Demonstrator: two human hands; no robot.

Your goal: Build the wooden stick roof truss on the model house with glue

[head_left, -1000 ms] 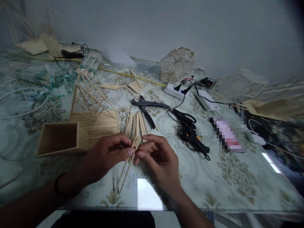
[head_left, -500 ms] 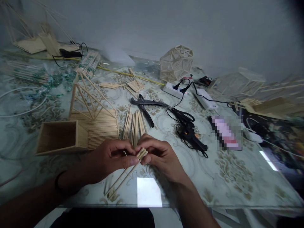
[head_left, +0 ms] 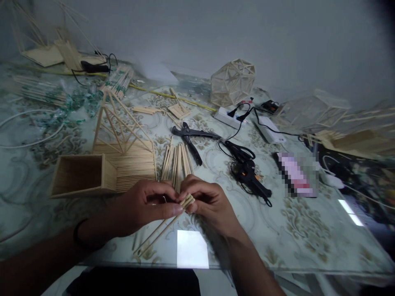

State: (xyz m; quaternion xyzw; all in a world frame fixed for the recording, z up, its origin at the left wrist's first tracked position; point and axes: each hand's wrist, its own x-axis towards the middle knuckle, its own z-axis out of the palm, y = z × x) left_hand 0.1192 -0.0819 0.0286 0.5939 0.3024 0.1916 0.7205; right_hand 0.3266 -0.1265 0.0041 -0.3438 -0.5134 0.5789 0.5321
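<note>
Between my hands, above the table's front part, is a small bundle of wooden sticks (head_left: 187,200), its ends pinched together. My left hand (head_left: 151,203) grips it from the left with thumb and fingers. From the right, my right hand (head_left: 210,201) pinches the same bundle. Two long thin sticks (head_left: 157,232) slant from it down toward the front edge. Just behind my fingers lies a fan of loose sticks (head_left: 175,162). To the left sits a stick-built model (head_left: 132,164), a slatted base with a triangular frame, and an open wooden box (head_left: 106,174) adjoins it.
Black cutters (head_left: 193,144) lie beyond the loose sticks. A black glue gun (head_left: 251,179) with its cable and a phone (head_left: 294,174) are to the right. Farther back stand a power strip (head_left: 227,117) and a round stick lattice (head_left: 233,84). Packaged sticks (head_left: 119,80) lie back left.
Both hands keep hold of the stick bundle and have barely moved. The whole view has shifted slightly, with the background things a little farther right.
</note>
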